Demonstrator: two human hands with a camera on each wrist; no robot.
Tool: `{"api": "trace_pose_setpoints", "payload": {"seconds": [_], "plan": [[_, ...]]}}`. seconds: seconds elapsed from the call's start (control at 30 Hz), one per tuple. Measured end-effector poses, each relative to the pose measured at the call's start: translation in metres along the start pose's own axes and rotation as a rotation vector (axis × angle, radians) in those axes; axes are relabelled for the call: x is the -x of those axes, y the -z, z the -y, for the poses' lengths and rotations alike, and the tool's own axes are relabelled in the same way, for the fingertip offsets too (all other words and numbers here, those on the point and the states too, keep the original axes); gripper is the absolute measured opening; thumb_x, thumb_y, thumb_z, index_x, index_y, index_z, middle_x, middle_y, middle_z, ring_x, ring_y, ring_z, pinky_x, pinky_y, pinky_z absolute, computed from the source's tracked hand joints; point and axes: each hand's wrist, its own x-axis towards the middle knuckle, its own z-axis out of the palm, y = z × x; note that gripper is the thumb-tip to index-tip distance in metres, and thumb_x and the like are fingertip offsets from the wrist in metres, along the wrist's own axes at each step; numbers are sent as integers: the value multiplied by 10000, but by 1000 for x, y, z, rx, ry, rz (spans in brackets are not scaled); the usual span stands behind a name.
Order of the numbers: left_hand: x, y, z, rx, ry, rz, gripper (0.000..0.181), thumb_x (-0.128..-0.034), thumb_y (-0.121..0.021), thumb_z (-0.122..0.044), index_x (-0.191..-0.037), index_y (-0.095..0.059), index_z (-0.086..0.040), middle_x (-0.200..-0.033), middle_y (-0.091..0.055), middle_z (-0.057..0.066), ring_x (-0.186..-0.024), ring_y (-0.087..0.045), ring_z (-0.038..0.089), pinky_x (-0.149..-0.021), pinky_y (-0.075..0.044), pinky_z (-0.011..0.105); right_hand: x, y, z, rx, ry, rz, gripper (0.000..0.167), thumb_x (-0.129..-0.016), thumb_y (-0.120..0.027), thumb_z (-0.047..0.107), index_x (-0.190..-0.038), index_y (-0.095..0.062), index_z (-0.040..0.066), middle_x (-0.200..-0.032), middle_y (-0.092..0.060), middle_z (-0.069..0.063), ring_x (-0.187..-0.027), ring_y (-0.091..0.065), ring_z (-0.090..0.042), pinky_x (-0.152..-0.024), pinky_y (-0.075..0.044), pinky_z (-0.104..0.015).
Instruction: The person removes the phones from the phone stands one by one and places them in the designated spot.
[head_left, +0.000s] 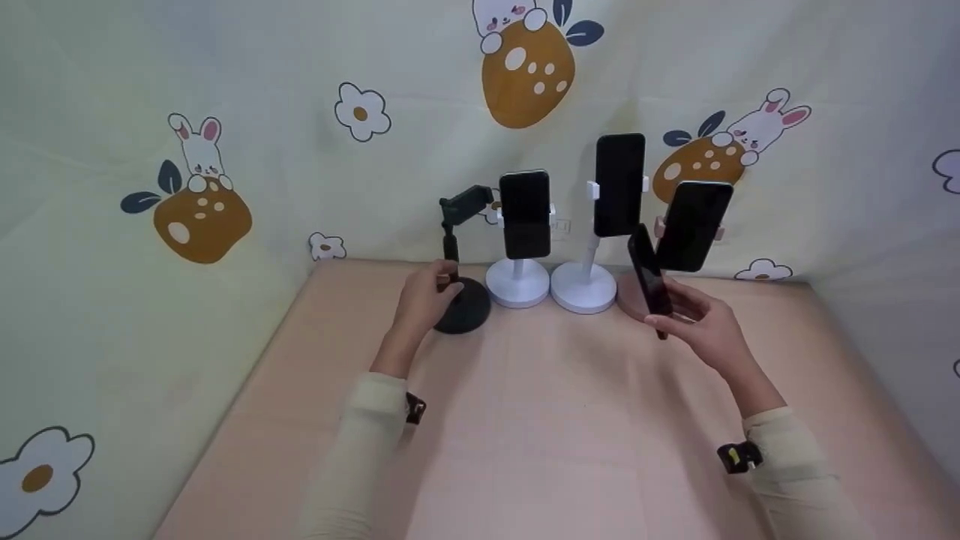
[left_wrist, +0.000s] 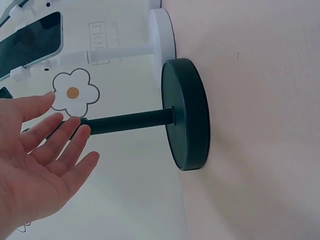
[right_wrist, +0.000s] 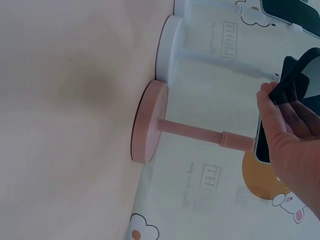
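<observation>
My left hand (head_left: 421, 301) is at the stem of a dark green phone stand (head_left: 472, 313), whose holder at the top carries no phone. In the left wrist view its fingers are loosely spread beside the stem, and I cannot tell whether they touch it. My right hand (head_left: 711, 330) pinches a dark phone (head_left: 648, 271) by its lower part, thumb on one side and fingers on the other. This phone is tilted, in front of a pink phone stand (right_wrist: 148, 122) that bears another phone (head_left: 696, 226).
Two white phone stands (head_left: 517, 283) (head_left: 583, 288) stand between the green and pink ones, each with an upright phone (head_left: 525, 214) (head_left: 619, 184). All stand at the back of the pink tabletop (head_left: 540, 420), before a patterned cloth wall (head_left: 420, 180).
</observation>
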Motion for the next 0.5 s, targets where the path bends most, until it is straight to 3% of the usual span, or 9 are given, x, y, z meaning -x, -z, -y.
{"api": "trace_pose_setpoints", "payload": {"seconds": [0.3, 0.5], "plan": [[4, -6, -1, -10, -21, 30, 369, -970, -642, -135, -1333, -607, -76, -1379, -613, 124, -1271, -594, 282, -1090, -481, 400, 3, 5, -4, 2, 6, -14, 766, -895, -745, 353, -1521, -397, 81, -1459, -517, -206, -1351, -511, -347, -842, -441, -15], [7, -8, 0, -25, -15, 44, 364, -969, -646, -140, -1327, -612, -84, -1375, -617, 113, -1263, -598, 262, -1088, -483, 392, 6, 8, -8, 31, -14, -21, 799, -882, -740, 428, -1515, -406, 75, -1462, -521, -193, -1358, -506, -348, -843, -428, -8]]}}
